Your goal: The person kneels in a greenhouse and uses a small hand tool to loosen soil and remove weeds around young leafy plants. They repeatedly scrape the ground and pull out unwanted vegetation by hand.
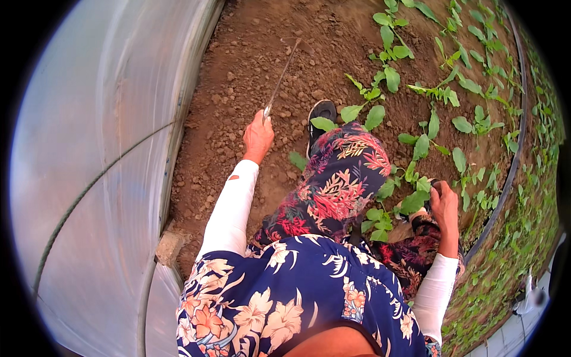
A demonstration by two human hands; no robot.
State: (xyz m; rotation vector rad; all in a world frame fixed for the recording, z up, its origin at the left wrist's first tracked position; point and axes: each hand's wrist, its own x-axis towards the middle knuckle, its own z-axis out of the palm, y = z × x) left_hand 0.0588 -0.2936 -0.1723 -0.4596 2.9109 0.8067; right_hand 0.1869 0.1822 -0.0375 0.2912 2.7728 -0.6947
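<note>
My left hand [258, 137] grips the handle end of a slim hand hoe [283, 76]. Its shaft reaches forward over loose, crumbly brown soil [241, 67], and the blurred head is at the far end on or just above the clods. Low on the other side, my right hand [444, 205] hangs with bent fingers beside a broad green leaf [415, 202] of a young leafy plant. Its fingertips are at the leaf's edge; whether they pinch it cannot be made out. One dark shoe [322, 117] stands on the soil between the hoe and the seedlings.
A clear plastic greenhouse sheet [107, 134] rises along the left, with a rope [89, 189] across it and a brick-like block [169, 247] at its foot. Rows of seedlings [479, 122] fill the right, crossed by a black irrigation hose [513, 172]. Another person [530, 298] is far right.
</note>
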